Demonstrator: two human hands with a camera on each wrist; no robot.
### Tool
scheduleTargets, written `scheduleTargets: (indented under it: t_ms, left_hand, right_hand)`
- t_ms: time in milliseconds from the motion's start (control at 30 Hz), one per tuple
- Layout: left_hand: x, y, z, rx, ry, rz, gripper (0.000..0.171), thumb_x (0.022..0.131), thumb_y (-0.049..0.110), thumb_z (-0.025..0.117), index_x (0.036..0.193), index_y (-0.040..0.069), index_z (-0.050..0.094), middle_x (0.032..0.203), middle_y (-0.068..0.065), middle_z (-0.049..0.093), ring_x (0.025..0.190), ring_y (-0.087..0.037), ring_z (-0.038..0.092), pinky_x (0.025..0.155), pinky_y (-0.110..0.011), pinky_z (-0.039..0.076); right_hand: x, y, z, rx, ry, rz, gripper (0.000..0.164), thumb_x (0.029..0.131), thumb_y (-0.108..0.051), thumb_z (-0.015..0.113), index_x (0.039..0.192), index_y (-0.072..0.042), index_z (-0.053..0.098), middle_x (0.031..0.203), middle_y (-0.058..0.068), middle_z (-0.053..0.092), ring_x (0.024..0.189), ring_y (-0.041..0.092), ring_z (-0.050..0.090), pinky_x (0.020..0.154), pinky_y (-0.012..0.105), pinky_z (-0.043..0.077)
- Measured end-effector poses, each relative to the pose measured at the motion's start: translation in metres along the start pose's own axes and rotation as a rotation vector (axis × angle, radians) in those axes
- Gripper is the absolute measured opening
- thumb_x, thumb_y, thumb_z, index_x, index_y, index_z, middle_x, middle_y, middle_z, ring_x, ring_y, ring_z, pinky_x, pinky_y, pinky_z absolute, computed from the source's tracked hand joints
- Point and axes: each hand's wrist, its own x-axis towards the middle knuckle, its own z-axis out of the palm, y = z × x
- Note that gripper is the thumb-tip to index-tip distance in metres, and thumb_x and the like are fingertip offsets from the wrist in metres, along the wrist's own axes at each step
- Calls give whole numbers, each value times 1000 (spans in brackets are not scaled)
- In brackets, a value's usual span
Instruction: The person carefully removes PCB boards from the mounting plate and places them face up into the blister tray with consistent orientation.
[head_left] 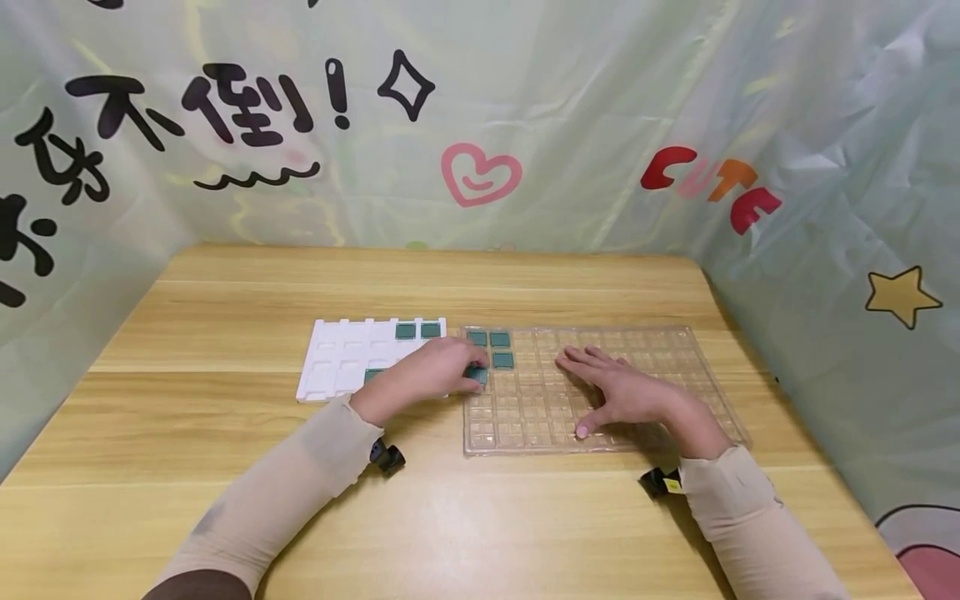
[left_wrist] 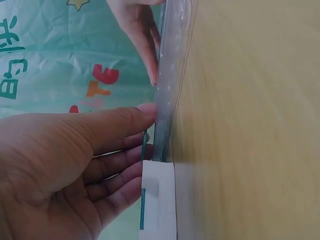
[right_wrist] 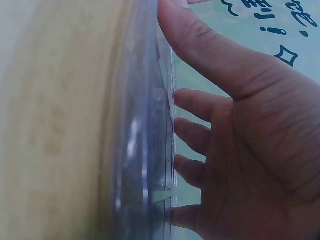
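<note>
My left hand [head_left: 435,367] reaches over the left edge of a clear plastic tray [head_left: 525,433] with many square pockets. Its thumb and fingers pinch a small green square chip [head_left: 477,377], whose thin edge shows beside the fingers in the left wrist view. Three more green chips [head_left: 502,360] sit in the tray's far left pockets. Spread across the middle of the clear tray, my right hand [head_left: 626,392] rests its fingertips on it and holds nothing. Left of the clear tray lies a white tray [head_left: 322,367] with green chips [head_left: 405,331] in some recesses, partly hidden by my left hand.
Both trays lie flat, side by side, on a wooden table [head_left: 465,525]. A printed curtain [head_left: 570,108] stands behind the table and along its sides. A small black device [head_left: 387,457] is strapped at my left wrist, another [head_left: 656,483] at my right.
</note>
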Motion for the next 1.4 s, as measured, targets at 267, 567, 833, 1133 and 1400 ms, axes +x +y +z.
scheduleTargets:
  t_ms: [267, 567, 833, 1133, 1400]
  left_hand:
    - [0, 3, 2, 25, 12, -2, 34, 88, 32, 75, 114, 11, 71, 112, -3, 69, 97, -14, 63, 87, -33, 51]
    - [0, 5, 2, 42, 17, -2, 31, 87, 32, 75, 110, 11, 73, 113, -2, 69, 100, -16, 62, 88, -35, 50]
    - [0, 5, 4, 42, 6, -15, 34, 86, 32, 75, 112, 10, 73, 115, -4, 68, 107, -21, 62, 91, -35, 50]
    - [0, 4, 5, 36, 11, -17, 35, 85, 32, 76, 111, 9, 74, 111, -4, 68, 105, -22, 63, 90, -37, 51]
    - [1, 4, 6, 32, 16, -16, 35, 84, 32, 76, 111, 9, 74, 112, -4, 69, 106, -22, 63, 92, -37, 50]
  right_hand:
    - [-1, 0, 0, -6, -1, 1, 115, 68, -60, 79, 157, -14, 23, 163, 12, 9, 146, 41, 0, 108, 71, 5]
    - [0, 0, -1, -2, 1, -2, 115, 68, -60, 79, 157, -15, 23, 163, 12, 9, 146, 41, 0, 108, 71, 5]
    - [1, 0, 0, 10, -2, 3, 115, 68, -60, 79, 157, -16, 22, 163, 10, 8, 147, 40, -1, 108, 70, 5]
    - [1, 1, 0, 8, 3, -5, 115, 68, -59, 79, 157, -15, 23, 163, 11, 9, 146, 41, -1, 108, 71, 5]
    - [0, 0, -1, 6, 4, -12, 114, 68, -59, 79, 157, -13, 23, 162, 13, 9, 146, 41, -1, 107, 72, 5]
